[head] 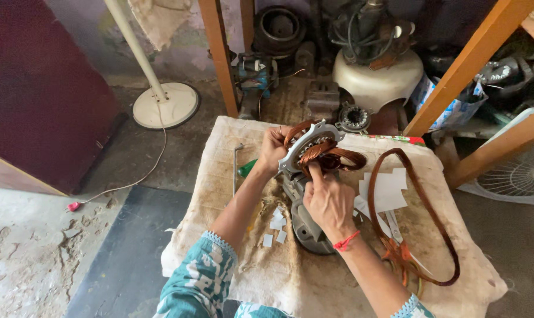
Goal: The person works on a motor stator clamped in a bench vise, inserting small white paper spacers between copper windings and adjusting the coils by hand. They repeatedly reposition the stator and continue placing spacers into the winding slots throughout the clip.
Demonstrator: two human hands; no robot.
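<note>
Right hand (pixel 329 200) pressing copper coil (pixel 331 158) into the stator (pixel 309 147) gripped by the left hand (pixel 273 150) near the cloth-covered table (pixel 314 282)'s far edge, thin winding wire at risk of kinking if forced.

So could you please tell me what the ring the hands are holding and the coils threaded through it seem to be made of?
Ring: probably steel, with a dull grey, matte sheen. Coils: likely enamelled copper wire, glossy reddish-brown strands. Left hand grips the rim; right hand presses the wire.
</note>
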